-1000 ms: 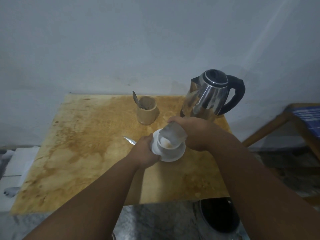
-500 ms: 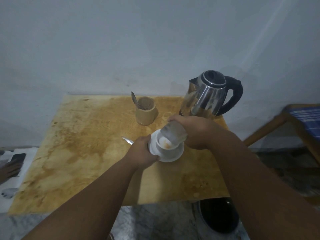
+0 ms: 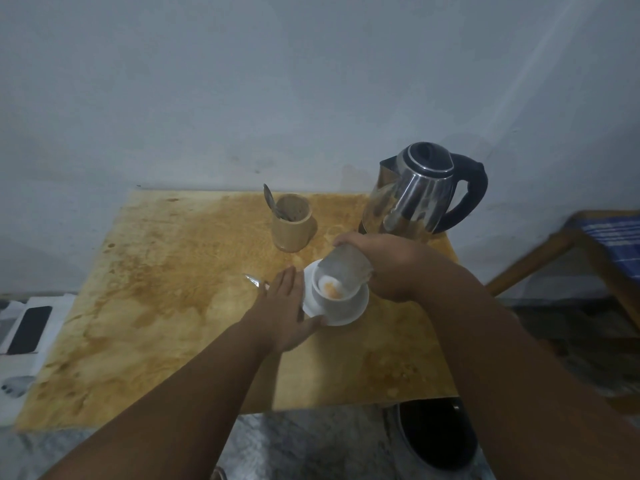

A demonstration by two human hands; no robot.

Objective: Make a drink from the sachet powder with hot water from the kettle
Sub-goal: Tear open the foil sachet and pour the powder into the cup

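A white cup (image 3: 320, 299) stands on a white saucer (image 3: 356, 306) near the middle right of the stained wooden table (image 3: 156, 306). Orange-brown powder (image 3: 331, 289) lies in the cup's bottom. My right hand (image 3: 391, 265) holds a silvery sachet (image 3: 344, 266) tipped mouth-down over the cup. My left hand (image 3: 287, 306) is flat and open, fingers straight, beside the cup's left side, thumb at the saucer's rim. The steel kettle (image 3: 412, 199) with a black handle stands at the back right, upright, behind my right hand.
A tan wooden holder (image 3: 294, 226) with a spoon (image 3: 272, 202) stands at the back centre. A metal tip (image 3: 254, 280) pokes out behind my left hand. A dark bin (image 3: 436, 438) sits below the table's front edge. A phone (image 3: 29, 329) lies on white boxes at the left; a wooden chair (image 3: 588, 244) stands right.
My left hand has let go of the cup and opened flat beside it. My right hand still holds the sachet tipped over the cup.
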